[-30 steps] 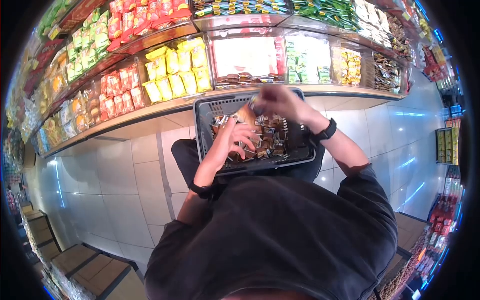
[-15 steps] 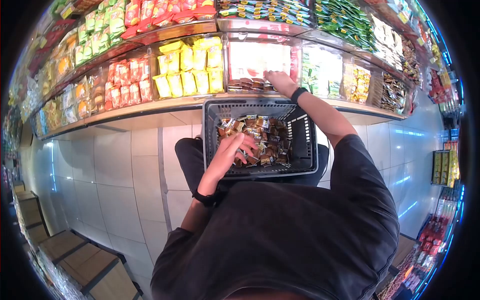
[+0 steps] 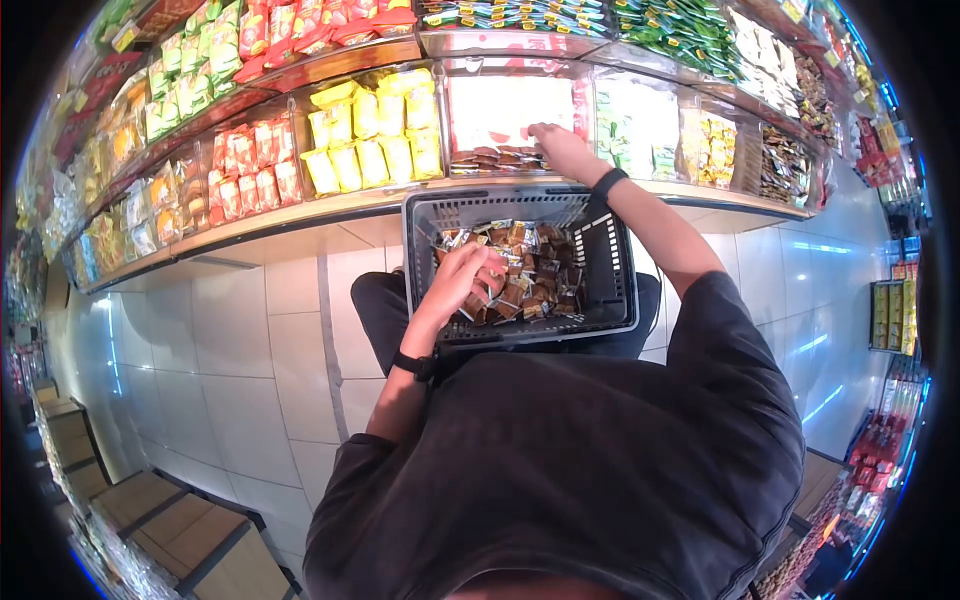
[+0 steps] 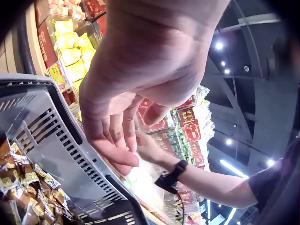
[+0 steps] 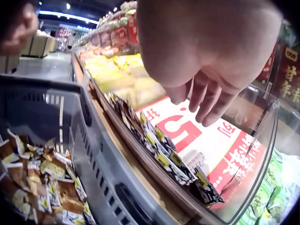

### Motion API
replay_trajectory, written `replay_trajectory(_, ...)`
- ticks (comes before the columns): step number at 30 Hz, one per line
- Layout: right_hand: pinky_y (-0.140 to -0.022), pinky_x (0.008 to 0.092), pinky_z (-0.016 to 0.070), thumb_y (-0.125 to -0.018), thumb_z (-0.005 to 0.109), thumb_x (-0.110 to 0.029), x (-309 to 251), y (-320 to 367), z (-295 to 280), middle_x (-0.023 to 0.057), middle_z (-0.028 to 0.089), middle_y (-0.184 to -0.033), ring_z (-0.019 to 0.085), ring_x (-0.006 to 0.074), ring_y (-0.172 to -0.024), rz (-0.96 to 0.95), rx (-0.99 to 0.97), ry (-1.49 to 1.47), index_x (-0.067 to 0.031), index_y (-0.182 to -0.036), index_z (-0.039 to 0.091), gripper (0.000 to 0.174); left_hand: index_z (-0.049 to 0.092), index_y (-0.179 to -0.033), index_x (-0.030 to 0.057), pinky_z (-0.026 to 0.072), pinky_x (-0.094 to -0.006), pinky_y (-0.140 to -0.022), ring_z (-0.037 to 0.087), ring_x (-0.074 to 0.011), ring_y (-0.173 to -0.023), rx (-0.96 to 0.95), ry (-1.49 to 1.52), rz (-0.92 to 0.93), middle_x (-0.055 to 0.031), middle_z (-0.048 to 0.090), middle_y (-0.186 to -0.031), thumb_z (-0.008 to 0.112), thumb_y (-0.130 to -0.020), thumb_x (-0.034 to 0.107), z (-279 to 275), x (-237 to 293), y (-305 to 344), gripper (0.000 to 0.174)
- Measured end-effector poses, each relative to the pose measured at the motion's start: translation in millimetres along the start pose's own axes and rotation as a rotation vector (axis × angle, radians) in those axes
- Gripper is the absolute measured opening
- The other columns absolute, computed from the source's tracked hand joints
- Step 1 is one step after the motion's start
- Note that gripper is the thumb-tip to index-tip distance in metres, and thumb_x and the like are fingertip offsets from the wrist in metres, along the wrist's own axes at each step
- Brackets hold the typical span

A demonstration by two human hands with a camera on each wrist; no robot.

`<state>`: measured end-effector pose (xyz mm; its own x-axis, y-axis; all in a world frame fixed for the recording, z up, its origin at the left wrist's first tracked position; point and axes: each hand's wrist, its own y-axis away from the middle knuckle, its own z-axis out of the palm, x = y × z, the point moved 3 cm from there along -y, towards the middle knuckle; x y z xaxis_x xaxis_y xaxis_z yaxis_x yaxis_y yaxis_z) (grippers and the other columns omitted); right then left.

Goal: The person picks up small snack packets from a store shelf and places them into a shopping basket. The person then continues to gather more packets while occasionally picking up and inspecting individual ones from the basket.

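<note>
A grey slotted basket [image 3: 618, 322] holds many small brown-and-white packets [image 3: 530, 285]. Over the packets on its left side hovers my left hand [image 3: 460, 285], fingers loosely bent; the left wrist view shows nothing in that hand [image 4: 140, 70]. My right hand [image 3: 568, 152] reaches over a clear shelf bin. In the right wrist view, the fingers of this hand [image 5: 206, 61] hang relaxed above a red-and-white sign [image 5: 192, 140], holding nothing visible. A row of similar packets [image 5: 159, 147] lies along the bin's front edge, beside the hand and apart from it.
Yellow packets [image 3: 370, 140] fill the bin to the left, with red ones [image 3: 250, 170] beyond. Green-and-white packets [image 3: 630, 140] lie in the bin to the right. The wooden shelf edge [image 3: 370, 198] runs behind the basket. Pale floor tiles [image 3: 230, 330] extend to the left.
My right hand, blurred over the basket one second ago, has moved forward to the shelf bin and lifted slightly since half a second ago. My left hand has stayed over the basket.
</note>
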<state>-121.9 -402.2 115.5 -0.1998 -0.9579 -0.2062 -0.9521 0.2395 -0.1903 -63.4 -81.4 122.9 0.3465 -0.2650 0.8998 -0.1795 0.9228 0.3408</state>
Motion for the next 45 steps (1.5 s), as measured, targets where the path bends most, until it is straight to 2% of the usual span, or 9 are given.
replay_trajectory(4,-0.075,0.0497,0.0517,-0.093,0.053,-0.004,-41.7,39.3,-33.3,0.0209,0.065,-0.094,0.063,0.0417,-0.086,0.170,0.311,-0.186,0.0001,-0.103,0.057,0.011,0.062,-0.112,0.0022,0.0551,-0.0348,-0.074,0.069,-0.0240,-0.085,0.138,-0.358,0.089,-0.0146,0.070,-0.099,0.057,-0.100,0.027,-19.7,-35.6,-26.1,0.028)
replay_trajectory(7,-0.072,0.0534,0.0525,-0.088,0.055,-0.005,-66.3,95.1,11.6,0.0299,0.065,-0.084,0.065,0.0477,-0.081,0.285,0.119,-0.330,0.0032,-0.095,0.059,0.011,0.059,-0.120,0.0041,0.0511,-0.0421,-0.092,0.064,-0.0372,-0.107,0.159,-0.875,0.118,-0.0240,0.065,-0.114,0.071,-0.086,0.028,-30.7,-85.7,-54.3,0.043)
replay_trajectory(12,-0.096,0.0532,0.0517,-0.077,0.076,-0.018,-59.9,181.3,136.6,0.0283,0.051,-0.132,0.055,0.0492,-0.120,0.446,-0.618,-0.074,-0.0021,-0.137,0.044,0.070,0.035,-0.153,0.0169,0.0356,-0.0589,-0.112,0.037,-0.0431,-0.143,-0.100,-1.185,-0.345,-0.0239,0.036,-0.156,0.081,-0.075,0.043,-7.2,-121.1,-97.0,0.094)
replay_trajectory(15,-0.101,0.0580,0.0486,-0.073,0.083,-0.028,-61.4,188.3,159.6,0.0274,0.036,-0.145,0.048,0.0527,-0.126,0.514,-0.600,-0.097,-0.0109,-0.151,0.028,0.097,0.024,-0.159,0.0253,0.0276,-0.0691,-0.113,0.014,-0.0454,-0.151,-0.141,-1.319,-0.456,-0.0186,0.010,-0.167,0.084,-0.073,0.047,-1.6,-145.3,-112.5,0.107)
replay_trajectory(19,-0.102,0.0615,0.0460,-0.062,0.090,-0.036,-48.5,198.7,202.1,0.0288,0.037,-0.144,0.047,0.0589,-0.123,0.551,-0.641,-0.264,-0.0233,-0.151,0.030,0.109,0.023,-0.159,0.0223,0.0288,-0.0656,-0.114,0.018,-0.0473,-0.149,-0.231,-1.378,-0.431,-0.0221,0.014,-0.164,0.088,-0.068,0.043,3.4,-164.1,-106.2,0.114)
replay_trajectory(23,-0.102,0.0613,0.0455,-0.061,0.090,-0.033,-42.2,204.7,231.1,0.0310,0.039,-0.141,0.048,0.0608,-0.120,0.472,-0.613,-0.241,-0.0244,-0.151,0.030,0.108,0.023,-0.157,0.0087,0.0271,-0.0561,-0.118,0.022,-0.0530,-0.144,-0.273,-1.346,-0.346,-0.0325,0.025,-0.156,0.090,-0.065,0.039,-2.1,-189.5,-120.1,0.118)
replay_trajectory(31,-0.096,0.0546,0.0503,-0.068,0.080,-0.026,-65.0,193.9,214.4,0.0279,0.060,-0.118,0.057,0.0523,-0.112,0.541,-0.457,-0.203,-0.0135,-0.136,0.047,0.077,0.038,-0.145,0.0158,0.0437,-0.0608,-0.103,0.038,-0.0585,-0.132,-0.192,-1.351,-0.181,-0.0354,0.035,-0.144,0.087,-0.066,0.033,-9.5,-237.8,-142.1,0.095)
replay_trajectory(37,-0.087,0.0486,0.0544,-0.078,0.071,-0.025,-47.6,193.4,200.8,0.0251,0.071,-0.096,0.069,0.0420,-0.095,0.687,-0.336,-0.472,-0.0031,-0.109,0.066,0.038,0.066,-0.113,0.0091,0.0530,-0.0428,-0.089,0.068,-0.0352,-0.106,0.007,-1.000,-0.035,-0.0177,0.072,-0.103,0.082,-0.070,0.025,-28.2,-206.3,-133.8,0.049)
replay_trajectory(45,-0.071,0.0356,0.0626,-0.096,0.061,-0.027,-40.4,189.9,113.2,0.0139,0.071,-0.108,0.072,0.0273,-0.094,1.016,-0.257,-1.079,0.0039,-0.117,0.064,0.038,0.075,-0.106,0.0073,0.0538,-0.0394,-0.088,0.071,-0.0326,-0.098,0.064,-0.935,-0.074,-0.0168,0.074,-0.102,0.085,-0.065,0.021,-42.0,-129.4,-109.2,0.045)
